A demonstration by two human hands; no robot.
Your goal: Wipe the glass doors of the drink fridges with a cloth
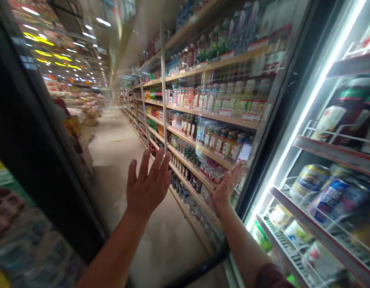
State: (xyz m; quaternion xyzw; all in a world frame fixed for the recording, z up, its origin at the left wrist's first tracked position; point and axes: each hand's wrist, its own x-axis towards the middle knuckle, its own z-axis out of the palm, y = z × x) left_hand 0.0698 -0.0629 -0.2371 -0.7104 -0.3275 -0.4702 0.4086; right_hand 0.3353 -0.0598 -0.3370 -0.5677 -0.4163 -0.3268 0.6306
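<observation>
My left hand (147, 182) is raised in front of a glass door, fingers spread, holding nothing I can see. Further right, my right hand (225, 188) is tilted edge-on with its fingers stretched out. It is close to the glass, near the door's dark frame (270, 120); whether it touches the pane I cannot tell. A bright, pixelated patch (245, 152) shows just above its fingertips, too unclear to name. Rows of bottles (221, 98) on wooden shelves (212, 114) appear in or through the glass behind both hands.
On the right, a lit cooler holds dark bottles (338, 116) and blue cans (330, 200) on wire-fronted shelves (311, 216). A thick dark frame (37, 132) crosses the left side. Beyond it, a pale floor (113, 140) runs down an aisle. Wrapped goods (37, 240) are blurred at lower left.
</observation>
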